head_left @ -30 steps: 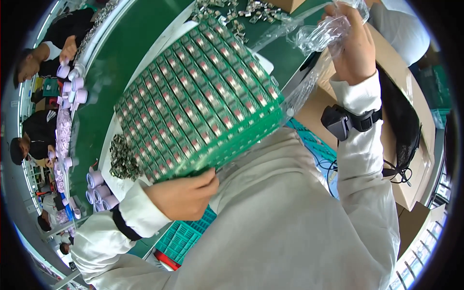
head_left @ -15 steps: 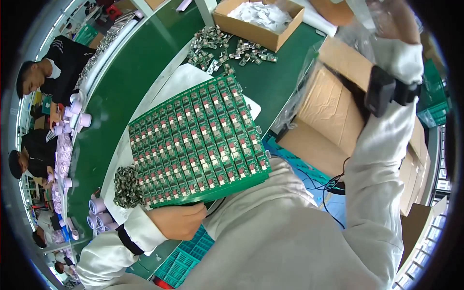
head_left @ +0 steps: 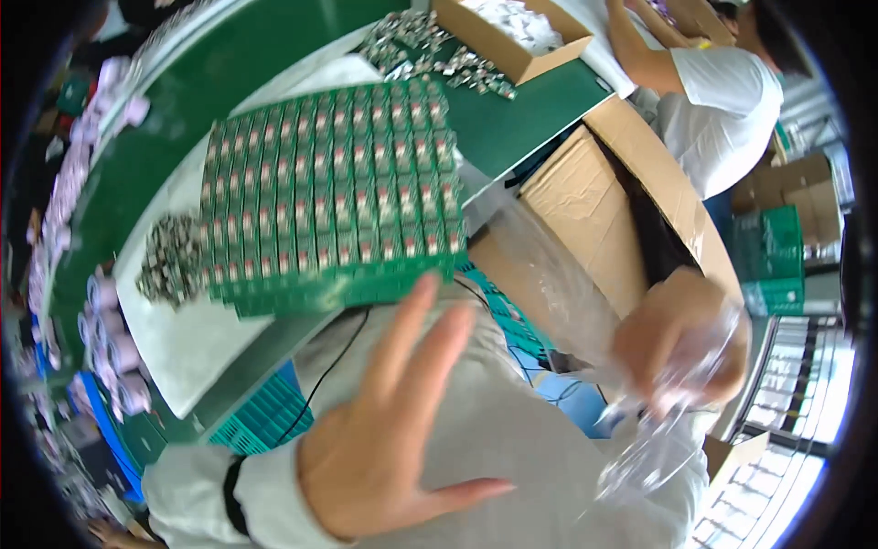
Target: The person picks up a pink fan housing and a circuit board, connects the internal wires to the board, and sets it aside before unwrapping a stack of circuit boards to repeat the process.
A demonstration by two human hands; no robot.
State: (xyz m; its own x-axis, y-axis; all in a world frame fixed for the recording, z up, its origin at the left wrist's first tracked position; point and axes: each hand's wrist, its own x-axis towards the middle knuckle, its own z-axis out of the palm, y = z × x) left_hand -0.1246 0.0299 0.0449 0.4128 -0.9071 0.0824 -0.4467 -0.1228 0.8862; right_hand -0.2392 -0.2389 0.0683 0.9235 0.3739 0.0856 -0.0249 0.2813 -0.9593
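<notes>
Now the crumpled clear plastic film [head_left: 640, 462] is bunched in the right hand [head_left: 679, 343], fingers clamped around it, at the front right of the body. The left hand [head_left: 375, 439] fans out, fingers well apart, tips by the near edge of the stacked green circuit boards [head_left: 329, 188]; with that blur, contact is hard to call. Small metallic parts [head_left: 171, 261] heap at the stack's left, and a big brown cardboard box [head_left: 585, 215] stands right.

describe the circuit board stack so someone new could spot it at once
Start at the green tabletop, then find the white sheet on it. The circuit board stack sits over that sheet, just right of a heap of small metallic pieces. Unlike the heap, it is one broad green block with rows of red spots.
</notes>
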